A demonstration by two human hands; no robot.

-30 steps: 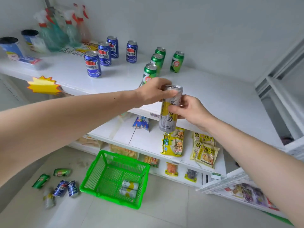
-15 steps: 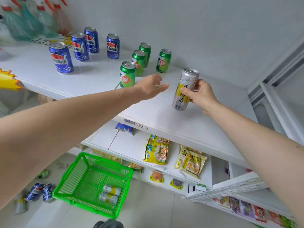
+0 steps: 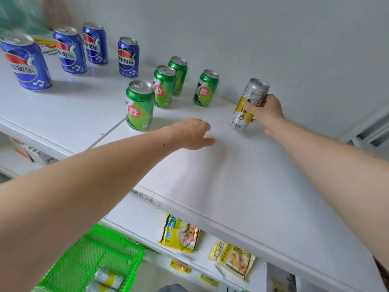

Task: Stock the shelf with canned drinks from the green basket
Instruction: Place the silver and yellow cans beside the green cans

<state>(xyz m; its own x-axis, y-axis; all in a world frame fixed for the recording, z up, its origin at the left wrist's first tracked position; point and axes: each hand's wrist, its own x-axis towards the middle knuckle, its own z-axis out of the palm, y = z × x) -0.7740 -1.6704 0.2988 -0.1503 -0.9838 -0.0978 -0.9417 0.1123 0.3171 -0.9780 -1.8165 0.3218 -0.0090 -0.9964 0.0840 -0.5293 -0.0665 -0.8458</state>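
A tall silver and yellow can stands on the white top shelf, slightly tilted, to the right of several green cans. My right hand grips this can around its middle from the right. My left hand hovers over the shelf in front of the green cans, fingers relaxed and holding nothing. Several blue cans stand further left. The green basket sits on the floor at the lower left with two silver and yellow cans lying in it.
Yellow snack packets lie on the lower shelf beneath the top shelf's front edge. A white wall rises right behind the cans. A shelf upright runs along the right.
My right hand has carried the silver and yellow can further back and set it down on the shelf beside the green cans. My left hand has let go and stays low over the shelf.
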